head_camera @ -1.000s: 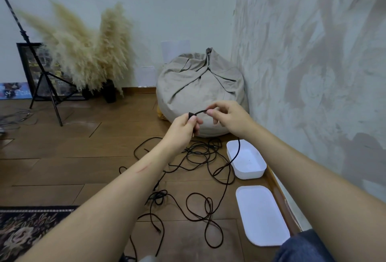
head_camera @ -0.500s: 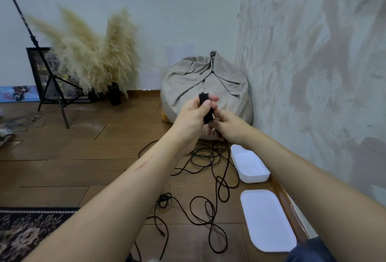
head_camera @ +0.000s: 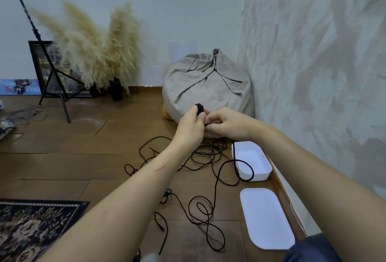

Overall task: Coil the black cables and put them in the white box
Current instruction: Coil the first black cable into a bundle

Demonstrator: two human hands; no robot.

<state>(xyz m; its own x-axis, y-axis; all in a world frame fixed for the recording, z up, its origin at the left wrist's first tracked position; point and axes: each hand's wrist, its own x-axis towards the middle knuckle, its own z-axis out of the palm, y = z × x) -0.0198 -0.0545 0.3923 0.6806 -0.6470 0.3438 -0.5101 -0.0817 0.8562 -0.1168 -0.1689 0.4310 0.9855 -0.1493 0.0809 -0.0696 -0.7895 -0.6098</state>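
L hand (head_camera: 191, 125) gripped a small wound coil (head_camera: 199, 108) of black cable btwn thumb & fingers, in front of the bean bag (head_camera: 206, 86). R hand (head_camera: 227, 125), touching it at its 3 o'clock, had fingers curled, pinching the strand (head_camera: 234, 151) leaving the coil. That strand dropped & looped over the near rim of the white box (head_camera: 257, 157), open at the hands' 4 o'clock by the wall w/ its lid (head_camera: 267, 218) flat at 5 o'clock; remaining black cables (head_camera: 208, 157) lay tangled on the floor (head_camera: 73, 146) at 6 o'clock, outside the box.
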